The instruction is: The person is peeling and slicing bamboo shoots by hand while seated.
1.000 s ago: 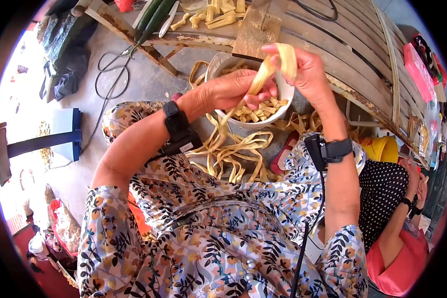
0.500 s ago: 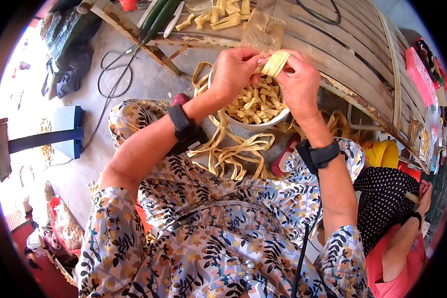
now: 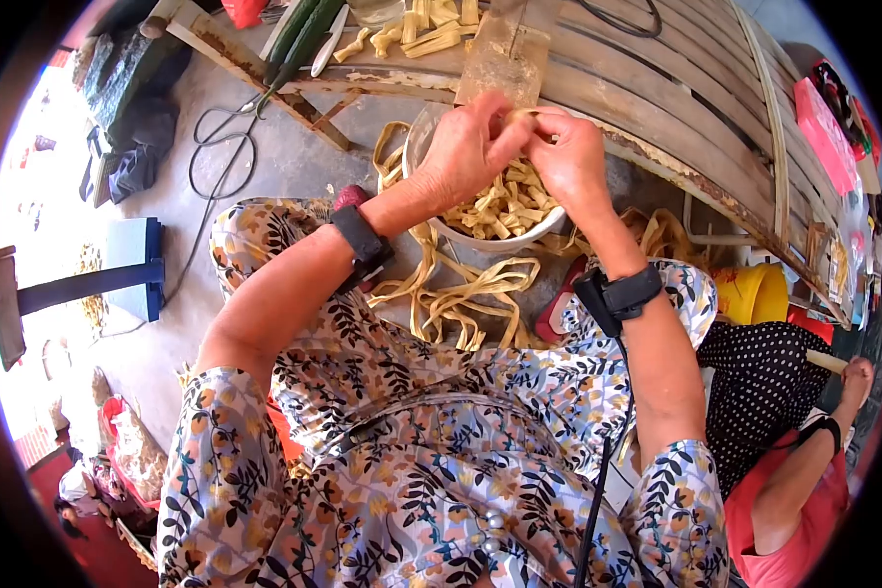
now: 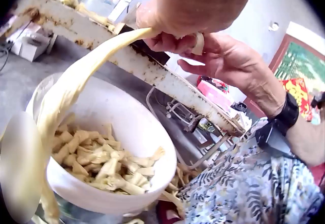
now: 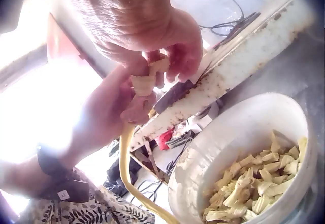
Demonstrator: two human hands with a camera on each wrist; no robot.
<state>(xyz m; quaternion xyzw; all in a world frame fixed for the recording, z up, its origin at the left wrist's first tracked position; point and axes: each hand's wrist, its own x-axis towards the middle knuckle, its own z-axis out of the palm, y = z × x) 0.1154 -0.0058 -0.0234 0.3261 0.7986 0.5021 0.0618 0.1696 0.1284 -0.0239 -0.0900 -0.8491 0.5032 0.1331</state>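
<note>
Above a white bucket [image 3: 505,247], my left hand [image 3: 465,147] and right hand [image 3: 570,162] meet fingertip to fingertip. Between them they pinch a long, pale yellow, fibrous strip [image 5: 144,84], part of it looped at the fingers. Its long tail [image 4: 76,76] leaves the left hand and hangs down past the bucket's side in the left wrist view. Backs of hands hide most of the strip in the head view. Many short knotted pieces [image 3: 505,206] of the same pale yellow stuff lie inside the bucket.
Loose long strips [image 3: 461,294] lie on the floor before my knees. Beyond the bucket stands a slatted bench [image 3: 676,108] with a rusty edge, bearing a small board [image 3: 505,69], more pieces [image 3: 436,37] and dark green cucumbers [image 3: 299,39]. Another person [image 3: 789,490] sits at right, near a yellow bucket [image 3: 752,294].
The strip was looped broadly over the raised right hand; both hands then came together. The loop has become smaller and now mostly hides between the fingers.
</note>
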